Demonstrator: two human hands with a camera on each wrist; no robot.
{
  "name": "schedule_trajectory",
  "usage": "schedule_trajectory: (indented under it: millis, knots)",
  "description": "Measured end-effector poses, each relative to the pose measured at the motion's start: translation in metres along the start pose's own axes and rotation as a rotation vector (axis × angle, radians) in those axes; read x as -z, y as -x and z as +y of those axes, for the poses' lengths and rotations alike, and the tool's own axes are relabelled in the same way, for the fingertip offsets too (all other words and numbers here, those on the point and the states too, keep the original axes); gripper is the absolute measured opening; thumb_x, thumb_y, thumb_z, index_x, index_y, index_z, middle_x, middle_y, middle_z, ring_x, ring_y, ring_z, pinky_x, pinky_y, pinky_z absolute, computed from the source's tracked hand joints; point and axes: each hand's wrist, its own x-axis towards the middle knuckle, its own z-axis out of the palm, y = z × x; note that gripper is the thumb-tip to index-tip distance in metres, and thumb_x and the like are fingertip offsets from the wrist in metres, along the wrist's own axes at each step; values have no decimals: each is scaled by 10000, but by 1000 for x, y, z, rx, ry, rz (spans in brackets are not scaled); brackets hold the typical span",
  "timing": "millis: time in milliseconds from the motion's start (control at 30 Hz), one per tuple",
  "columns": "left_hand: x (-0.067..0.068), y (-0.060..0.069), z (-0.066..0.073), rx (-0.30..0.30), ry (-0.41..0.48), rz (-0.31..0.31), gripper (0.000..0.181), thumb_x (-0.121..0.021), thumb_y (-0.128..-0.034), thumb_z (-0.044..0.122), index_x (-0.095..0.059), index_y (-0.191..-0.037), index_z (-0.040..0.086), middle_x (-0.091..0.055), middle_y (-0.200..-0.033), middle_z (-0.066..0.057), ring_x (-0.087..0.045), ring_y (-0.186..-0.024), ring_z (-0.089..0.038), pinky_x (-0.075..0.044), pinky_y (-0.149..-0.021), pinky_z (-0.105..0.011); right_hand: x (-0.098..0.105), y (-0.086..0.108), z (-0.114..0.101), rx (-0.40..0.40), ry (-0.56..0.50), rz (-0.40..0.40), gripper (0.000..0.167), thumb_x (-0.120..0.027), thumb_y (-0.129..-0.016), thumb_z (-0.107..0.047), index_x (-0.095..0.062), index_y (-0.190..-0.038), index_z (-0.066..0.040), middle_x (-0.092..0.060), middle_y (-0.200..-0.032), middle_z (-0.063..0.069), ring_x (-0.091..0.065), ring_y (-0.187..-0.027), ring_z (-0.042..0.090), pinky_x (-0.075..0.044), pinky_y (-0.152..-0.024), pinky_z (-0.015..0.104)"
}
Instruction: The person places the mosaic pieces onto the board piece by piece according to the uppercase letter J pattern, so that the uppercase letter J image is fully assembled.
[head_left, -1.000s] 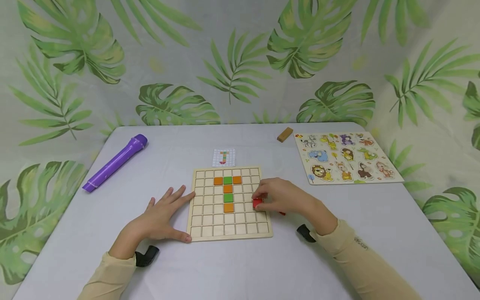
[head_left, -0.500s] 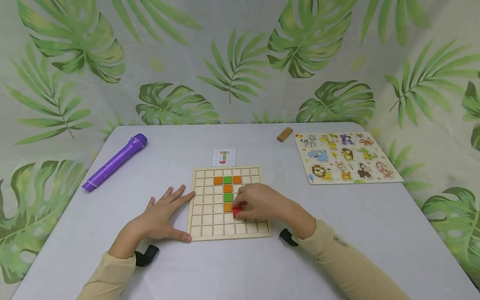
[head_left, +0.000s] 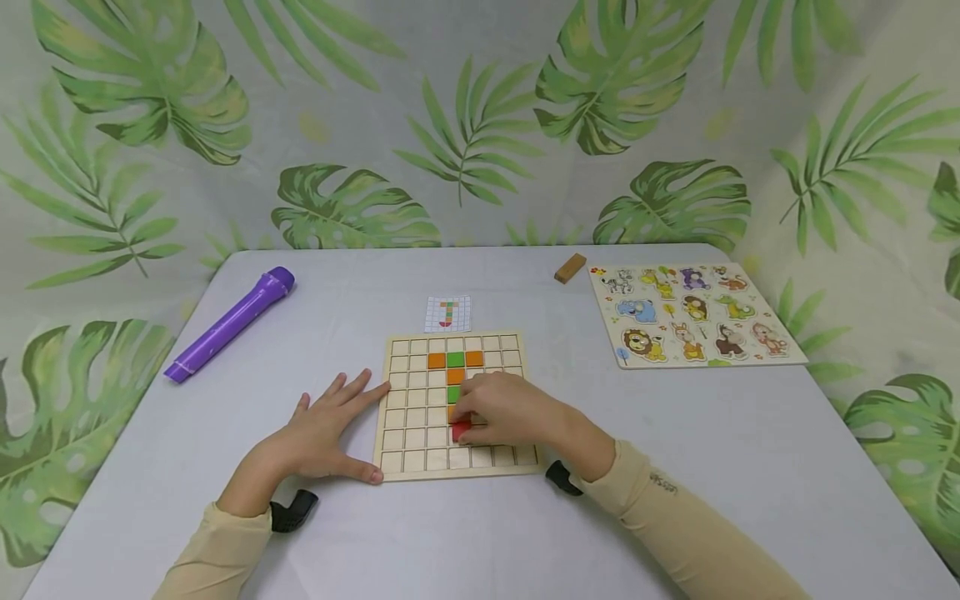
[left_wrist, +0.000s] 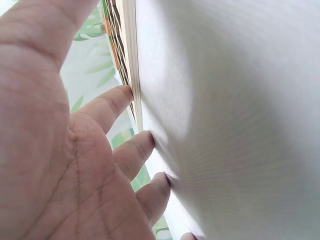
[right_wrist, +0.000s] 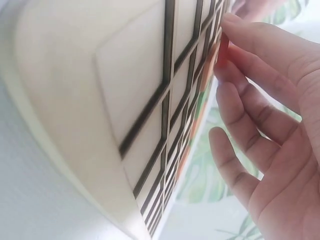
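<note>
A wooden grid board lies flat on the table, with orange tiles and green tiles set in a T-like pattern. My right hand pinches a red tile between thumb and fingers, just below the lowest orange tile in the column. In the right wrist view the red tile is held at the board's surface. My left hand is spread out, thumb and index finger touching the board's left edge. The left wrist view shows its fingertips against the board's side and the tabletop.
Behind the board lies a small pattern card. A purple microphone is at the left. At the back right are a wooden block and an animal puzzle board. Leaf-printed cloth surrounds the table.
My right hand has carried the red tile leftward from the board's right edge to the column below the orange tile. The left hand has stayed at the board's left edge.
</note>
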Motion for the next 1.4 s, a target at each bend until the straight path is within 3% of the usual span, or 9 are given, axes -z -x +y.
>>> schedule_trajectory:
  millis: [1033, 1200, 1400]
  knots:
    - [-1, -1, -1, 8, -10, 0, 1278, -931, -664, 688, -313, -1707, 283, -145, -1816, -146, -68, -1652, -539, -32, -1159, -918, 0, 0, -2, -22, -41, -10, 98, -836, -950, -246, -832, -1035, -197, -704, -909, -71, -543, -789, 40, -514, -791, 231]
    - [-1, -1, -1, 0, -4, 4, 1277, -932, -665, 685, -315, -1707, 279, -145, -1815, -152, -62, -1652, -540, -26, -1159, -917, 7, 15, 9, -101, -77, -6, 121, -826, -948, -242, -830, -1055, -188, -716, -930, -64, -554, -803, 63, -520, -807, 263]
    - [-2, -1, -2, -3, 5, 3, 1272, -931, -668, 684, -316, -1706, 282, -144, -1816, -150, -59, -1653, -538, -27, -1163, -914, 18, 49, 30, -248, -162, -42, 211, -844, -928, -244, -813, -1124, -171, -696, -991, -71, -592, -879, 91, -529, -815, 266]
